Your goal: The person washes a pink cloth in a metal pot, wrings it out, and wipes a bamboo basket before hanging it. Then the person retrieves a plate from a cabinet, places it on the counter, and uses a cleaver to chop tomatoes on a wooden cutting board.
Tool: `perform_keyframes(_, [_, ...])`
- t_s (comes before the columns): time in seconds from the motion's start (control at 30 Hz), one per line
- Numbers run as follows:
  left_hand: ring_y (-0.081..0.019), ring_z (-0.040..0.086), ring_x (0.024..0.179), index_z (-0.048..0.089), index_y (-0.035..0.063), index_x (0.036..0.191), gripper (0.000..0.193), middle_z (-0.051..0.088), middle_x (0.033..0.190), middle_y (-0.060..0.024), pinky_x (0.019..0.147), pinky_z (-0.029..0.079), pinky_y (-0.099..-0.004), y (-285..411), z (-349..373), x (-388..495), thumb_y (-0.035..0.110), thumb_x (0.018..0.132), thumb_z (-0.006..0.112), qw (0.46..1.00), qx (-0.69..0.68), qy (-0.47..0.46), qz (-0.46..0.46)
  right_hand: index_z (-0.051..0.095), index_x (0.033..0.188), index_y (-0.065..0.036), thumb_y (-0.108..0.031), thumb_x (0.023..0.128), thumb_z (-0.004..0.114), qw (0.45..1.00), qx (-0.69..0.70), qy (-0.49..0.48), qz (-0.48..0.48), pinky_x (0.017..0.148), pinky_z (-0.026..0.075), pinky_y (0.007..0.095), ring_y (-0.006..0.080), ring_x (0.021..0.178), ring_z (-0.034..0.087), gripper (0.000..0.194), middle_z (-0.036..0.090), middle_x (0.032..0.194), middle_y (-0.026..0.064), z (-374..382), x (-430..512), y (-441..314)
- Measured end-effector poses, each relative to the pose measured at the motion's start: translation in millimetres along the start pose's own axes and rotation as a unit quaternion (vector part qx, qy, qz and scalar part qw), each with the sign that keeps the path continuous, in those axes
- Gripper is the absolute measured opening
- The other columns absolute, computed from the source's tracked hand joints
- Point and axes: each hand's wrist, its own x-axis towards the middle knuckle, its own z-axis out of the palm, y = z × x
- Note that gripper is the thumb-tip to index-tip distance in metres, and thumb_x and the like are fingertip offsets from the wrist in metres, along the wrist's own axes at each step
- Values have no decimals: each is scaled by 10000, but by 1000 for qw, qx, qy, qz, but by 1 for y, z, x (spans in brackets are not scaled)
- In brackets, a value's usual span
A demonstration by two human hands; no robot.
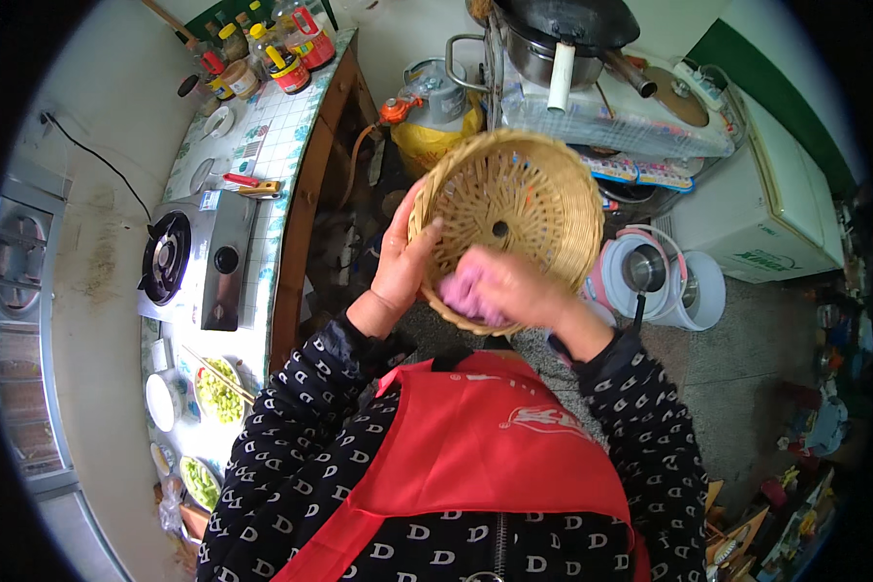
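Note:
A round woven wicker basket [567, 204] is held up in front of me, its hollow inside facing the camera. My left hand [401, 258] grips its left rim, thumb over the edge. Inside the lower part of the basket, my right hand [513, 287] is closed on a bunched pink cloth [469, 295] that presses against the inner wall near the rim. The right hand is slightly blurred, and its fingertips are partly hidden. A small dark hole shows at the middle of the basket's base.
At left, a tiled counter [262, 145] bears a gas burner [167, 254], bottles and a plate of chopped green vegetables [218, 396]. A gas cylinder [440, 98] stands behind the basket. Buckets [706, 291], a saucepan [644, 268] and a white chest freezer [764, 211] are at right.

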Motion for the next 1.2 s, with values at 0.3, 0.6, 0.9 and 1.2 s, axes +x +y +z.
perform_keyframes(0.3, [-188, 383, 1406, 327, 60, 1543, 645, 426, 1526, -78, 1168, 294, -350, -3, 75, 37, 179, 987, 631, 1000, 28, -4, -1, 543, 1119, -30, 39, 799, 565, 882, -209, 396, -147, 913, 467, 446, 398, 1089, 523, 328, 538, 1104, 189, -75, 46, 37])
perform_keyframes(0.6, [-187, 477, 1328, 390, 64, 1513, 554, 500, 1462, -89, 1117, 383, -342, 17, 32, 47, 26, 987, 561, 994, 10, 111, 8, 689, 935, -101, -134, 825, 617, 928, -345, -125, -70, 810, 559, 457, 336, 934, 659, 136, 644, 968, 119, -74, 27, 57])
perform_keyframes(0.9, [-182, 545, 1240, 390, 92, 1507, 553, 537, 1407, -81, 1029, 474, -344, 36, -18, 55, 105, 993, 594, 984, -61, 170, -12, 641, 970, -98, -127, 792, 608, 797, -533, 137, -250, 803, 507, 358, 247, 999, 593, 184, 615, 980, 57, -123, 103, -4])
perform_keyframes(1.2, [-181, 489, 1315, 393, 82, 1512, 590, 525, 1436, -75, 1101, 399, -345, 38, -61, 43, 108, 970, 623, 983, -66, 169, 28, 602, 1195, -88, -123, 820, 570, 756, -588, 160, -238, 819, 530, 378, 292, 1022, 567, 377, 560, 1076, 107, -81, 162, 23])
